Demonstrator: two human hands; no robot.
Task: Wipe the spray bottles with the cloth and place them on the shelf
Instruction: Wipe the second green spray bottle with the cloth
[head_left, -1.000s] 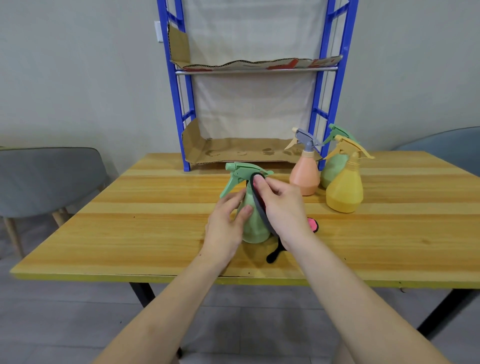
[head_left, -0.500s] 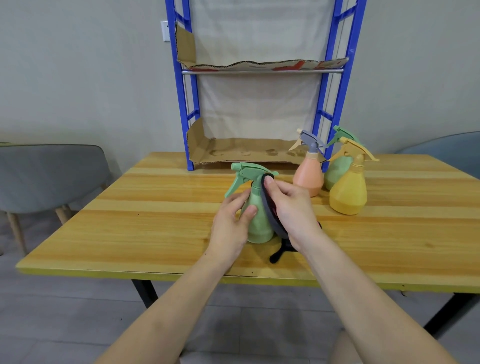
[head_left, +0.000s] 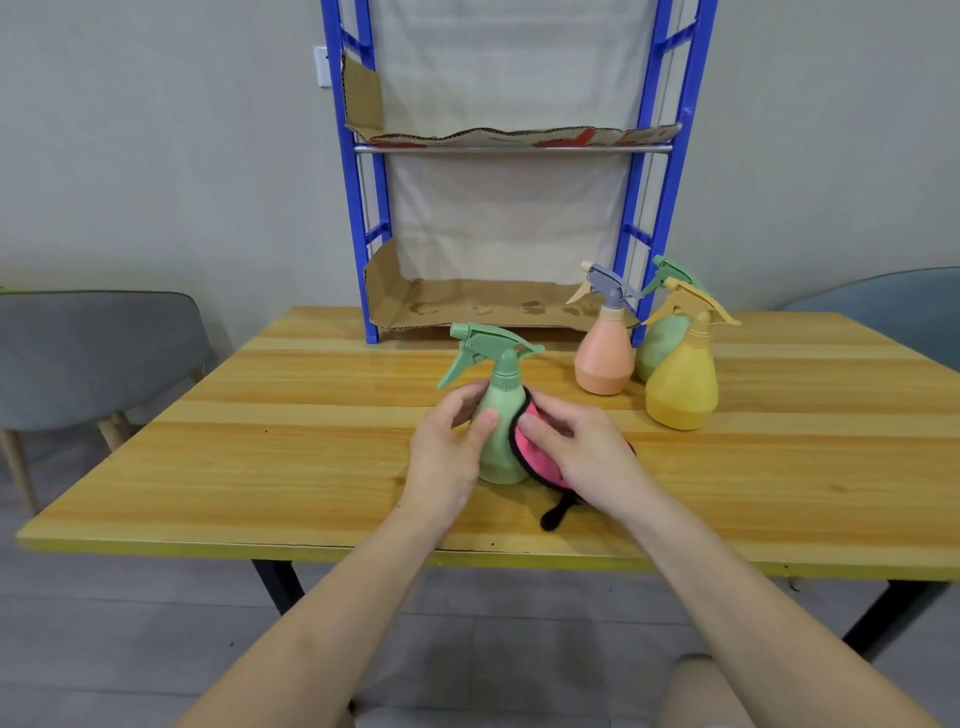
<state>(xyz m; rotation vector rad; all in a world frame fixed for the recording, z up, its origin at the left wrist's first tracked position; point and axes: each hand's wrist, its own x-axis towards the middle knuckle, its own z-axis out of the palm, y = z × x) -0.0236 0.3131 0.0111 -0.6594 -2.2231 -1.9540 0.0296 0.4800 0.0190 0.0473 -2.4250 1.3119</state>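
While our left hand (head_left: 445, 453) curls round the green bottle (head_left: 500, 415), upright on the table (head_left: 311, 441), our right hand (head_left: 584, 460) grips the cloth (head_left: 536, 453) against its side; we should brace it firmly and wipe round the whole body.

You are holding a matt plastic bottle (head_left: 497, 439) against fuzzy cloth (head_left: 536, 453). The wooden table (head_left: 311, 452) is shining glossy, cardboard (head_left: 467, 310) lining the metal shelf (head_left: 353, 208).

No legible text (cardboard (head_left: 493, 136) print blurred)
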